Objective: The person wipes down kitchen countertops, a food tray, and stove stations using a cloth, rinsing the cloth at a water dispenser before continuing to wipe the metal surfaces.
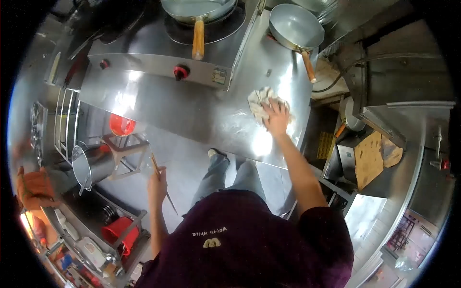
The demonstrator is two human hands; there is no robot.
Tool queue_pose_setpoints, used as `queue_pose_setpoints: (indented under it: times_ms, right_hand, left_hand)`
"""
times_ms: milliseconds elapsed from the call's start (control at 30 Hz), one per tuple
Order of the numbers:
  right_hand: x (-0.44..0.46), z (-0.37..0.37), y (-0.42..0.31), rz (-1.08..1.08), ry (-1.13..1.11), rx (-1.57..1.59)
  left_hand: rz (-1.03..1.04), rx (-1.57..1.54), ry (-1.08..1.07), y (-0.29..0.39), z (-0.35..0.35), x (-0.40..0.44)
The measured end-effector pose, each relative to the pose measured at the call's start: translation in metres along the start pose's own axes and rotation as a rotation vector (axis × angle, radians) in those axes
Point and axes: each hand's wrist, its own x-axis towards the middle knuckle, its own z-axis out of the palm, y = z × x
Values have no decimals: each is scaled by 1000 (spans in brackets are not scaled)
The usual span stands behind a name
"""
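My right hand (277,116) presses down on a crumpled whitish cloth (258,102), which lies on the steel counter (192,103). The fingers are bent over the cloth, and bunched folds stick out past them on the left. Down at my left side, over the floor, my left hand (157,185) is closed around a long thin tool (171,203). Its upper end is wood-coloured and the lower part is darker and narrow; its kind cannot be made out. A wok with a wooden handle (297,28) rests on the counter beyond the cloth.
Another wooden-handled pan (198,9) sits on the stove, above a red knob (180,72). To the left are a plastic stool (126,152), a red bucket (122,125) and a metal pot (90,165). Cardboard (369,161) lies at the right.
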Motion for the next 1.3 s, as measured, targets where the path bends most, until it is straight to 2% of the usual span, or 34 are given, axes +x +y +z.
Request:
queue_pose_setpoints:
  times_ms: [67, 133, 167, 267, 333, 367, 433, 467, 500, 567, 667, 733, 767, 867, 967, 1033, 1067, 1133, 1167, 1300]
  right_hand:
    - [53, 16, 19, -56, 8, 18]
    - [113, 29, 36, -51, 20, -4]
    - [143, 33, 42, 1, -38, -48]
    - [210, 49, 51, 73, 54, -38]
    - [215, 50, 44, 58, 90, -14]
    - [203, 49, 38, -19, 46, -42]
    - [142, 48, 10, -161, 29, -48]
    - [111, 28, -19, -144, -70, 183]
    - [77, 31, -41, -217, -45, 227]
    - [35, 11, -54, -342, -225, 263]
    - [78, 46, -21, -324, -191, 268]
    - [154, 42, -7, -170, -161, 93]
    - [183, 53, 3, -142, -95, 99]
    - [260, 73, 20, 8, -103, 4]
    - [268, 77, 21, 56, -18, 39]
    - [229, 86, 4, 24, 46, -70]
    - [214, 85, -4, 14, 84, -133]
    - [207, 69, -8, -38, 11, 2]
    - [203, 65, -7, -61, -34, 77]
    - [229, 69, 34, 21, 60, 7]
  left_hand:
    - [58, 7, -87, -25, 14, 19]
    - [1, -9, -132, -17, 24, 27]
    - [-9, 1, -141, -14, 29, 32]
    - [-41, 33, -129, 1, 40, 35]
    - [-71, 46, -144, 5, 39, 29]
    - [-79, 34, -153, 3, 42, 29]
    - [-17, 36, -146, -8, 50, 30]
    - [-49, 44, -152, -4, 49, 30]
    - [-78, 48, -155, 3, 51, 32]
    - [-96, 47, -152, 16, 54, 37]
    - [-94, 37, -153, 32, 54, 43]
    - [-145, 0, -158, 37, 55, 44]
    - [-144, 1, -120, 31, 58, 40]
    - [-189, 2, -132, 33, 52, 24]
    - [-201, 17, -106, 18, 53, 5]
    - [-185, 140, -97, 21, 56, -3]
    - [-212, 70, -129, 16, 58, -3]
    - [-197, 79, -165, 10, 66, 1]
    - [-171, 77, -173, 11, 68, 5]
    - [-120, 29, -149, 28, 67, 23]
